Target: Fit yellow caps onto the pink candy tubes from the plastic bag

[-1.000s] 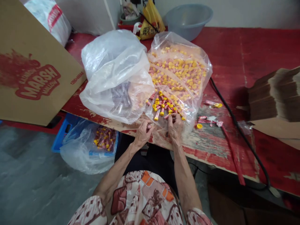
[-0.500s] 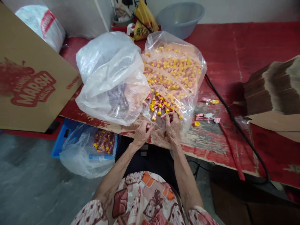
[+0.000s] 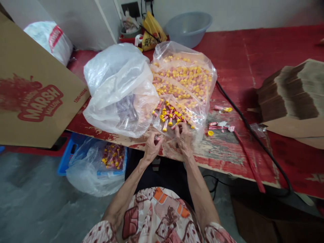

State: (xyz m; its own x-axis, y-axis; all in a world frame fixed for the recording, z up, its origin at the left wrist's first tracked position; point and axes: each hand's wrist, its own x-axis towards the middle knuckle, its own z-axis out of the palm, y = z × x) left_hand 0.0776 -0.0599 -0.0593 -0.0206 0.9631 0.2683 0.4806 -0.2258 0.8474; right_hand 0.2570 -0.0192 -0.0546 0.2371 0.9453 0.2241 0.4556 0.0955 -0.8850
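Left hand curled, pinching a small pink tube over the worn red table edge; right hand beside it, fingertips among yellow-capped pink tubes in the clear plastic bag, grip unclear

Beyond fingers: thin, glossy, crinkled clear plastic bags. Tubes glossy, yellow plastic caps. Tabletop under fingers: worn red paint, rough bare wood. Far left: matt cardboard box.
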